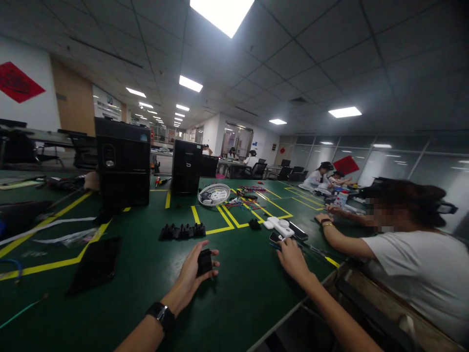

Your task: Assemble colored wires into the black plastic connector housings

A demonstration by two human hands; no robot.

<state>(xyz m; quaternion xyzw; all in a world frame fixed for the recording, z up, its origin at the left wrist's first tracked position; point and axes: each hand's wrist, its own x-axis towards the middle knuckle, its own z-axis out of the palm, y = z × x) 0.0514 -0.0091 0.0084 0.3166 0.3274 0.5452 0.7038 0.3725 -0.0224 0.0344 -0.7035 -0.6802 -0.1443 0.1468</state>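
Note:
My left hand (194,269) is closed around a small black plastic block (204,261), held above the green table. Just beyond it lies a row of black plastic parts (182,231) with upright knobs. A single black part (254,224) of similar look sits farther right. My right hand (293,256) reaches over the table, its fingers loosely bent and partly apart, touching or just above a dark, blue-edged item (273,246) largely hidden beneath it. Near those fingertips are a white device (280,226) and a dark phone-like slab (298,231).
Two black computer towers (122,168) (186,168) stand at the back left. A white basket (214,194) and coloured wires (247,199) lie beyond the parts. A black flat panel (97,266) rests at left. A yellow-tipped tool (331,261) lies near a seated co-worker (410,264) at right.

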